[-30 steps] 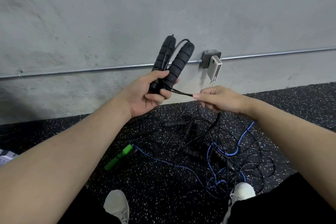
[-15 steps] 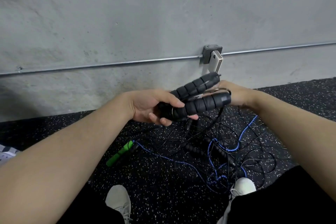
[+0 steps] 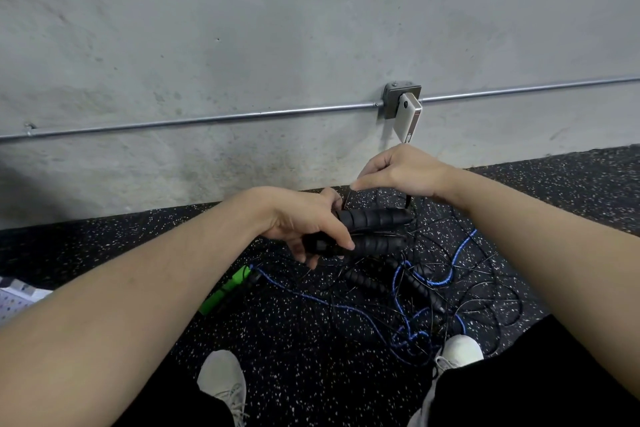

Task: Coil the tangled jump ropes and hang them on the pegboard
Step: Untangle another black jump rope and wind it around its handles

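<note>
Two handles: both black foam handles point(image 3: 372, 230) lie side by side, pointing right, clamped in the left hand point(image 3: 304, 222) above the floor.
Left hand: fingers curled round the handle butts, firm grip.
Right hand: right hand point(image 3: 403, 172) is raised just above the handles, pinching a thin black cord point(image 3: 346, 199) betw. thumb & fingers; cord runs down to the handles.
Pile: remaining ropes point(image 3: 415, 288) lie tangled on the speckled floor point(image 3: 294, 340) betw. the shoes — black cords, blue cord point(image 3: 446, 282), green handle point(image 3: 227, 288).
Pegboard: white perforated corner point(image 3: 15, 302) at far left edge, prob. the pegboard; nothing on it that shows.
Risk: held cord likely trails into the pile; winding it in could drag the blue cord along & tighten knots. Loose loops could slip off the handles.
Room: wall point(image 3: 311, 28) w/ conduit pipe point(image 3: 207, 120) & outlet box point(image 3: 401, 100) close ahead; open floor to the left; shoes hem the pile on the near side.
</note>
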A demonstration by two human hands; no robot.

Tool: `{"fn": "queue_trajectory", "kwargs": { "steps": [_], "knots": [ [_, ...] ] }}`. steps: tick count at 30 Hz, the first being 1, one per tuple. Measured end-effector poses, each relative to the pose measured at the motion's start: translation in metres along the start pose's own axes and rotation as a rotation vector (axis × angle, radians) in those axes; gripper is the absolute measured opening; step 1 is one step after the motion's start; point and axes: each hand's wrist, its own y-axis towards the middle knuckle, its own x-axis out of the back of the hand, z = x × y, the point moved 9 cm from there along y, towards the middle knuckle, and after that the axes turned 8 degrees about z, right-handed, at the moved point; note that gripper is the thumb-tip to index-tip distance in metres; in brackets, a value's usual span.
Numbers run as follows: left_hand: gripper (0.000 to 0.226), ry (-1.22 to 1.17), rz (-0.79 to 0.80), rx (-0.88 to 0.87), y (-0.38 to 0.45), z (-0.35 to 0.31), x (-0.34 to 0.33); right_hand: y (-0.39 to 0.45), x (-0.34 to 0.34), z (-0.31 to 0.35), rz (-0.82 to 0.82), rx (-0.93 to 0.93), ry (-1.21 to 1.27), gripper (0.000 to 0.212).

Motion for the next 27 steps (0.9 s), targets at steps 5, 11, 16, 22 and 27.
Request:
{"fn": "queue_trajectory", "kwargs": {
  "steps": [5, 11, 16, 22, 27],
  "knots": [
    [0.047, 0.021, -0.128, 0.046, 0.003, 0.008, 0.021, -0.001, -0.010, 0.031, -0.035, 0.114, 0.059, 0.006],
    [0.044, 0.101, -0.402, 0.100, 0.001, 0.016, 0.051, 0.002, -0.029, 0.036, 0.052, 0.095, 0.017, 0.002],
    [0.037, -0.163, -0.498, -0.026, 0.009, 0.018, 0.054, 0.004, -0.043, 0.047, 0.070, 0.169, 0.114, 0.012],
    [0.048, -0.715, -0.588, -0.247, 0.000, 0.009, 0.070, 0.003, -0.033, 0.061, -0.067, 0.174, 0.135, 0.023],
    [0.055, -0.869, -0.524, -0.323, -0.004, 0.001, 0.066, 0.001, -0.023, 0.048, -0.196, 0.057, 0.184, 0.026]
  ]
}}
